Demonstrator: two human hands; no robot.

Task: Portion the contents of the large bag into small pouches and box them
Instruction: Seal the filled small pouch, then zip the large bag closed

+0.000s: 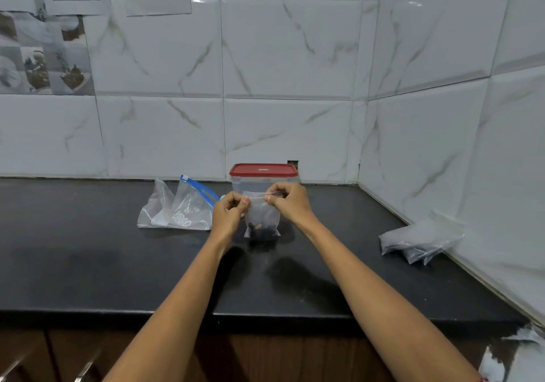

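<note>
Head view: left hand (229,212), right hand (287,201) pinch small pouch (262,218); seemingly sealing.

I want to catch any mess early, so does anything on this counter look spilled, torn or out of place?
Nothing looks spilled or torn. Both hands, left and right, pinch the top of the small pouch, dark contents inside. One thing: the red-lidded container is closed, so pouches cannot go in yet.

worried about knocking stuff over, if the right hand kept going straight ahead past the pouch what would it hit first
Most likely the clear container with the red lid, standing right behind the right hand and the small pouch it pinches. Depth between them is unclear.
</note>
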